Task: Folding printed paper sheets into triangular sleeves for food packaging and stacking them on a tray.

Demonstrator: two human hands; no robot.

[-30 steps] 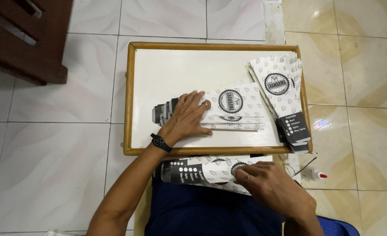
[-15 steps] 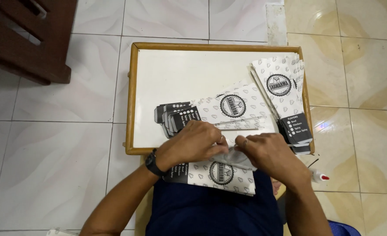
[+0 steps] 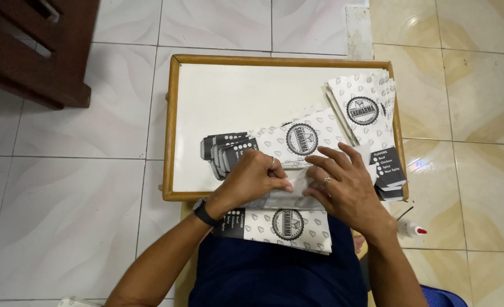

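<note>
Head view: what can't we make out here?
- Paper sheet under both hands: its fold or seam is covered by the left hand and right hand.
- Glue bottle: its body is partly behind the right forearm.
- Dark wooden furniture: cut off by the top and left edges.
- Blue object: cut off by the bottom edge; kind unclear.
- Stack at the tray's right: count unreadable.

Both hands (image 3: 300,182) on a printed paper sleeve (image 3: 283,219) at the white tray's (image 3: 235,94) near edge, sleeve stacks (image 3: 366,113) alongside
</note>
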